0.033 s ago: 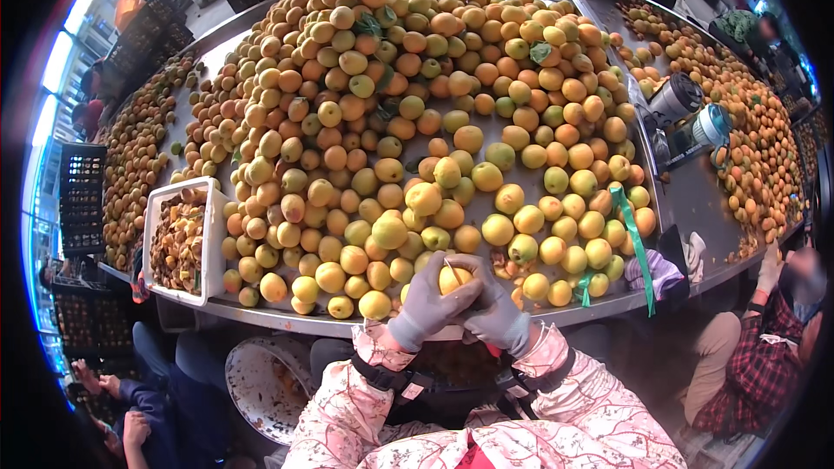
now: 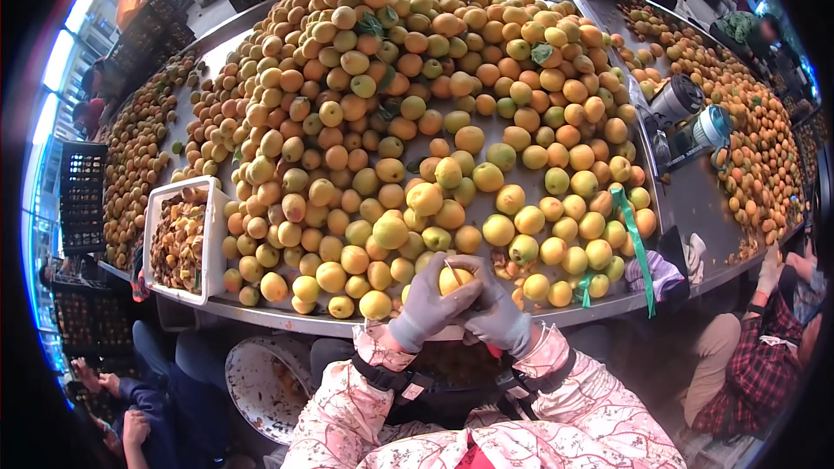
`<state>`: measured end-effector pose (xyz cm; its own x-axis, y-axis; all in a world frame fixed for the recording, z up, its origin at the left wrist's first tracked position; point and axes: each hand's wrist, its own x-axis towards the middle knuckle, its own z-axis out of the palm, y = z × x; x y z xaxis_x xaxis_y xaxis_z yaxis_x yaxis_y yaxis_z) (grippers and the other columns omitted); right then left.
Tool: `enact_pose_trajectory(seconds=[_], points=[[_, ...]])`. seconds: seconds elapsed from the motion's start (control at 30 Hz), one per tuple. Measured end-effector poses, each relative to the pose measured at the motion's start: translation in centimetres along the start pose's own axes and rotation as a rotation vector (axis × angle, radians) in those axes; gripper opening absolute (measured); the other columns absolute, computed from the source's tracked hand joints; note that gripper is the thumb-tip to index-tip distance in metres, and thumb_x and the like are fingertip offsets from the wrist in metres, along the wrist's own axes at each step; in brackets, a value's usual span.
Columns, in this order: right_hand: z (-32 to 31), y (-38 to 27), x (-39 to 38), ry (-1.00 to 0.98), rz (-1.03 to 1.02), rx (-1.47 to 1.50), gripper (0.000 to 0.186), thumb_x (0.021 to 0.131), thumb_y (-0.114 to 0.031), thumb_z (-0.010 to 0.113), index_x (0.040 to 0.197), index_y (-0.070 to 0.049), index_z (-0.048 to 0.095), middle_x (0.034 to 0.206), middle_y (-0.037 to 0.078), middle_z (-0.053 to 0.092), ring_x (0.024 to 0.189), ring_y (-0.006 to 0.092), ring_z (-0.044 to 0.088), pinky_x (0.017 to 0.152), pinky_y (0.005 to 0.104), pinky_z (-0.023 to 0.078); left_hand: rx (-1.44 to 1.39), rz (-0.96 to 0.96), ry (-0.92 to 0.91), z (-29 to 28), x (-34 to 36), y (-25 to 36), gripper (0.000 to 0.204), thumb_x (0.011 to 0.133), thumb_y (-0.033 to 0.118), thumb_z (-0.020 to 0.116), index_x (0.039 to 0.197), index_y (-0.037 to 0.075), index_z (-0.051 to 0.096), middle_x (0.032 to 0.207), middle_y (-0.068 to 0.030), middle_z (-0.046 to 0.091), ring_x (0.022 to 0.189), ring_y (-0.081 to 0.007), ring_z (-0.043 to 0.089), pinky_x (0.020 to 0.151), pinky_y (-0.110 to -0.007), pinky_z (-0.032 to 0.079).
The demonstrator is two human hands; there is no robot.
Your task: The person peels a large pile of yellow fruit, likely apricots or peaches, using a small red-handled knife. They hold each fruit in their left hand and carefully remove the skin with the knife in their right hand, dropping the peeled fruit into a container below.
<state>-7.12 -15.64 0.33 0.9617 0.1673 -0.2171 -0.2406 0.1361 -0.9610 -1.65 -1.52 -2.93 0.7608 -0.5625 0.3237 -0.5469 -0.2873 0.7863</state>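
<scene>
Both my hands, in grey gloves, meet at the table's near edge around one yellow-orange apricot (image 2: 455,280). My left hand (image 2: 424,306) is closed on the fruit from the left. From the right, my right hand (image 2: 495,311) curls against it, fingers bent. A thin, narrow strip stands against the top of the apricot, and a small red end (image 2: 493,350) pokes out below my right palm. They look like parts of one slim tool, mostly hidden by the glove. Loose apricots (image 2: 391,232) lie just beyond my hands, with torn fruit pieces (image 2: 502,262) to the right.
A big heap of apricots covers the metal table (image 2: 347,325). At left stands a white bin (image 2: 208,247) of fruit scraps; a white bucket (image 2: 265,382) is below. A green ribbon (image 2: 638,252), purple cloth (image 2: 653,274) and lidded cups (image 2: 678,97) lie right. Other people sit both sides.
My hands and the apricot stay in place. At the far right, the seated person has shifted slightly.
</scene>
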Motion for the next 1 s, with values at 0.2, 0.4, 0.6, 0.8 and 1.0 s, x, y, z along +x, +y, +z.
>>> enact_pose_trajectory(seconds=[0.2,0.4,0.6,0.8,1.0], points=[[-1.0,-2.4,-0.3,0.004,0.243,0.308,0.06,0.08,0.0,0.059,0.13,-0.017,0.032,0.082,0.002,0.056,0.044,0.0046,0.049,0.04,0.0201,0.044,-0.748,-0.622,0.037,-0.5,0.7,1.7,0.034,0.083,0.026,0.064,0.106,0.003,0.055,0.09,-0.003,0.057,0.082,-0.0092,0.053,0.07,-0.026,0.047],[-3.0,-2.2,0.0,-0.041,0.252,0.639,0.067,0.084,0.001,0.054,0.14,-0.022,0.025,0.076,0.006,0.055,0.046,0.0079,0.046,0.044,0.0229,0.042,-1.188,-0.72,-0.002,-1.3,0.3,1.4,0.044,0.086,0.031,0.06,0.117,0.003,0.047,0.098,-0.0066,0.057,0.088,-0.0131,0.056,0.075,-0.027,0.048],[-3.3,-2.4,-0.2,-0.108,0.286,0.756,0.073,0.085,-0.004,0.058,0.145,-0.026,0.021,0.076,0.01,0.055,0.046,0.0088,0.045,0.045,0.0243,0.043,-1.383,-0.75,0.034,-1.4,0.0,1.6,0.05,0.081,0.021,0.065,0.123,0.005,0.043,0.113,-0.011,0.055,0.099,-0.0233,0.061,0.079,-0.034,0.053],[-4.1,-2.9,-0.9,-0.008,0.157,0.672,0.07,0.082,-0.004,0.054,0.143,-0.019,0.024,0.075,0.011,0.055,0.043,0.0098,0.045,0.043,0.0246,0.046,-0.912,-0.66,-0.164,-2.8,-0.9,3.7,0.04,0.08,0.009,0.064,0.116,0.005,0.046,0.102,-0.0059,0.056,0.09,-0.0112,0.055,0.079,-0.026,0.048],[-5.2,-3.5,-2.3,-0.011,0.077,0.644,0.07,0.084,-0.007,0.054,0.145,-0.018,0.022,0.08,0.011,0.054,0.044,0.0082,0.042,0.043,0.0233,0.046,-0.224,-0.389,-0.586,-2.7,-5.8,7.9,0.053,0.074,0.018,0.073,0.119,0.005,0.048,0.105,-0.0136,0.057,0.093,-0.0278,0.059,0.083,-0.034,0.048]])
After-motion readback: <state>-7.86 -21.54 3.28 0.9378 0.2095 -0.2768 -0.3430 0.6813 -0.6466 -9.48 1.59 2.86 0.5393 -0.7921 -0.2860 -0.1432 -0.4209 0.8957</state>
